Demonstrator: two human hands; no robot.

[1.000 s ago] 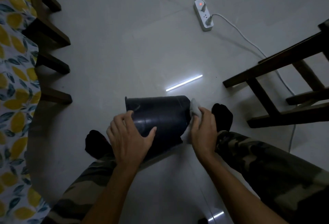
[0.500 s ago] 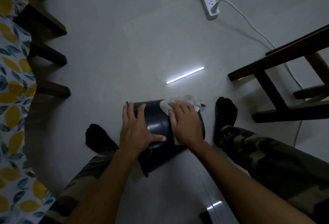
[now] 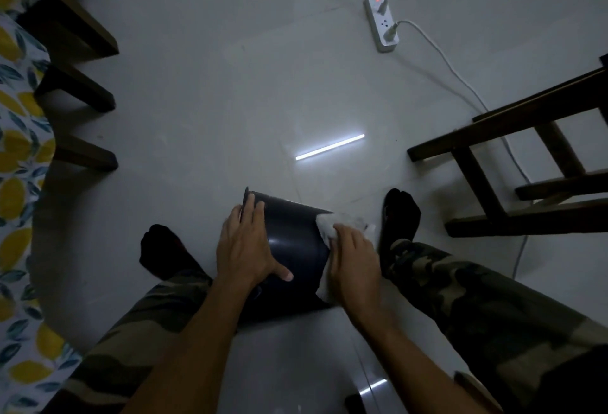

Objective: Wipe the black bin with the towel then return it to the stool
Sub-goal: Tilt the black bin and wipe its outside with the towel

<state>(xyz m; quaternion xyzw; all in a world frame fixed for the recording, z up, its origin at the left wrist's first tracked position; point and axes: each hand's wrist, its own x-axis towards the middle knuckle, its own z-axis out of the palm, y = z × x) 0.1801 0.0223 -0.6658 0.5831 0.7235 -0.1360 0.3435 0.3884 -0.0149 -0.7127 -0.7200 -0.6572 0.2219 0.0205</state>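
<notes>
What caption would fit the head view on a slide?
Seated person steadies black bin with left hand while right hand wipes it with white towel.

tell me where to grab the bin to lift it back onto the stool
Grip the bin at its rim, near the left hand, coming from the person's left. It lies on its side with the open mouth facing left, so fingers can hook over that edge. The wall is smooth and glossy, likely slippery, and the right hand is pressing the towel on the other end.
</notes>
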